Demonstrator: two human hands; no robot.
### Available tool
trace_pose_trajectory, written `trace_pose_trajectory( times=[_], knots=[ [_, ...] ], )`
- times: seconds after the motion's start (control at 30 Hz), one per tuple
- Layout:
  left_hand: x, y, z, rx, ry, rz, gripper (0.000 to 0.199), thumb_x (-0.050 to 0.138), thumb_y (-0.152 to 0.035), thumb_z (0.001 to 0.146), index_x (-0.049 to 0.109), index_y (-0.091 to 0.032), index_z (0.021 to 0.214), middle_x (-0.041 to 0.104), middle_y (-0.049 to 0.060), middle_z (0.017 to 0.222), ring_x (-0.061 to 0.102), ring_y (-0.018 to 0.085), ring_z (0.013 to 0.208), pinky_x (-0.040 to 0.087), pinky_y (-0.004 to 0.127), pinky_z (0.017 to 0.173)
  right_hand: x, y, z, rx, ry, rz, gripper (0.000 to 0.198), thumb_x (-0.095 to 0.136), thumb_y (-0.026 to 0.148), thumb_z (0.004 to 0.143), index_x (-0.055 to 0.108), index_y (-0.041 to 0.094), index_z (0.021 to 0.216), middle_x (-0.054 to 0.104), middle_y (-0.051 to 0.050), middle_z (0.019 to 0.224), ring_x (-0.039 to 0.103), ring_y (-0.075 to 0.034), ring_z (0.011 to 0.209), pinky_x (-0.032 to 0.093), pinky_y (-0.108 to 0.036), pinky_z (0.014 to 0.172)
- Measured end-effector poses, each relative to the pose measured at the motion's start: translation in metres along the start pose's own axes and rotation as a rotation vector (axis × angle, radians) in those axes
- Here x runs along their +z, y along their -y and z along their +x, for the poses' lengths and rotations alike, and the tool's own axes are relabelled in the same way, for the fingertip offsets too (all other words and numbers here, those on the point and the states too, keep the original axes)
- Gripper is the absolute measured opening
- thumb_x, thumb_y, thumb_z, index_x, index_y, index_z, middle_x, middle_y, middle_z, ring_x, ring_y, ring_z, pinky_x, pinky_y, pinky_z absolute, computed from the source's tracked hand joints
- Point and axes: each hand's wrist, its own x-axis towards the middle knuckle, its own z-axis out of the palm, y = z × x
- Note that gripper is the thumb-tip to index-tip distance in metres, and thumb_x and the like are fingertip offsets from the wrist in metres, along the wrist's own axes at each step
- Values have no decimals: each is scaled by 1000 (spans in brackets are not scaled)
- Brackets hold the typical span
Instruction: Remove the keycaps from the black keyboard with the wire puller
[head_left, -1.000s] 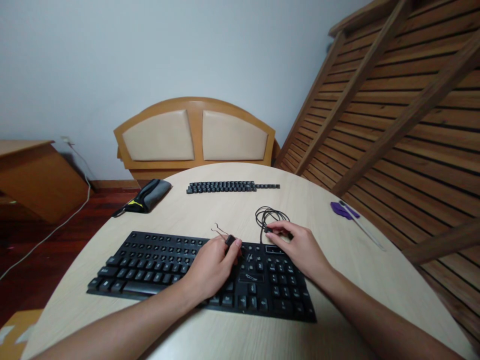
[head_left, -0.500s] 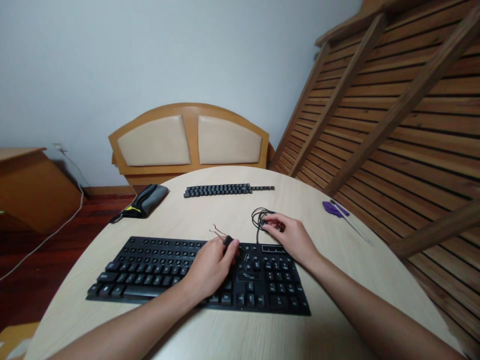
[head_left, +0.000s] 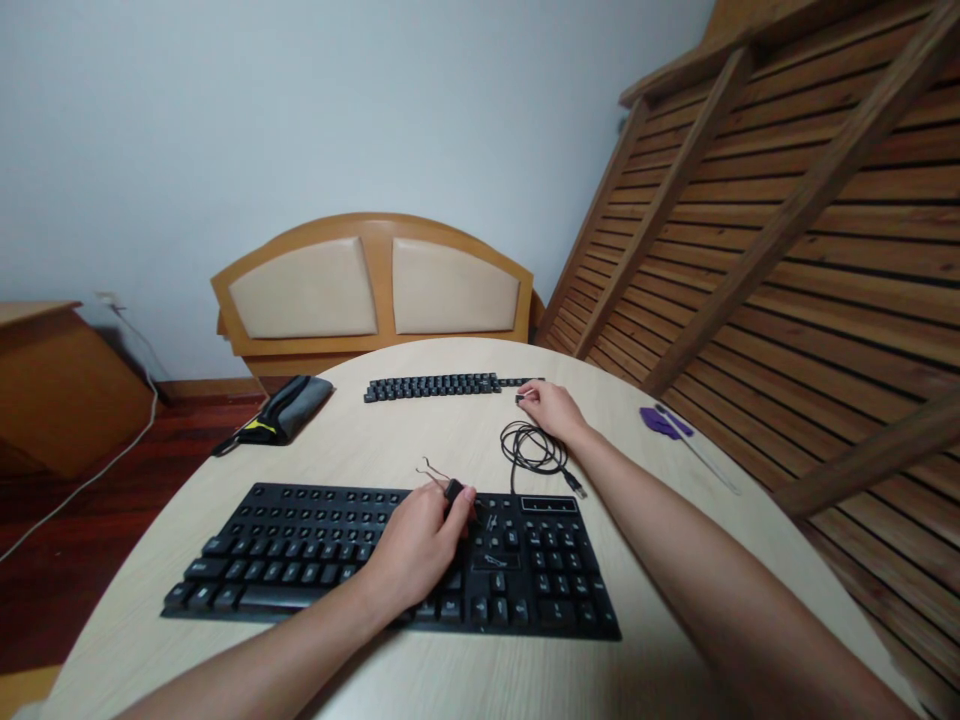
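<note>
My left hand [head_left: 420, 545] rests over the black keyboard [head_left: 559, 575], its fingers closed round the dark handle of a keycap puller [head_left: 453, 490]. The tool's two thin wire prongs stick out past my fingers, pointing away from me. Several upper rows on the keyboard's left side show bare switches without caps. My right hand [head_left: 553, 408] reaches to the far side of the table and pinches a small black keycap [head_left: 520, 399]. It is at the right end of the rows of loose keycaps [head_left: 431, 385], partly covering the thin end row.
Behind the keyboard lies its coiled cable [head_left: 534, 450] with a USB plug [head_left: 576, 485]. A black and grey pouch [head_left: 289, 408] sits at the left edge. A purple item [head_left: 660, 422] and a thin pale stick [head_left: 709, 460] lie at right. Beyond stands a padded wooden headboard [head_left: 386, 270].
My right hand has moved from the coiled cable away to the end of the keycap rows, carrying the keycap. The USB plug now shows. My left hand has stayed in place with the puller.
</note>
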Motion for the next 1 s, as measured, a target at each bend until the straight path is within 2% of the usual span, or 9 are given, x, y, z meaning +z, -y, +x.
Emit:
trace_pose_trajectory(
  times=[0.13, 0.37, 0.6, 1.0],
  knots=[
    [0, 0, 0, 2, -4, -6, 47, 34, -45, 100, 61, -18, 73, 65, 5, 69, 62, 22, 70, 43, 30, 67, 9, -1, 11, 21, -2, -55, 15, 64, 19, 83, 72, 19, 96, 75, -6, 88, 66, -17, 82, 46, -24, 75],
    [1, -1, 0, -4, -3, 12, 46, 34, -43, 100, 60, -18, 71, 64, 5, 68, 61, 22, 69, 43, 30, 66, 19, -4, 22, 53, -13, -146, 18, 62, 22, 86, 72, 23, 101, 75, -6, 100, 65, -19, 96, 45, -26, 84],
    [2, 1, 0, -23, 7, 9, 45, 33, -43, 99, 61, -18, 74, 64, 6, 70, 61, 22, 71, 43, 31, 68, 25, -1, 28, 93, -16, -199, 20, 60, 28, 88, 72, 28, 105, 75, -4, 101, 66, -20, 97, 45, -26, 82],
    [2, 0, 1, 4, -2, 1, 47, 33, -44, 100, 60, -18, 72, 63, 5, 69, 59, 21, 70, 43, 31, 68, 33, 2, 32, 88, -31, -227, 24, 59, 24, 89, 69, 29, 109, 74, -3, 104, 65, -19, 98, 46, -26, 84]
  ],
)
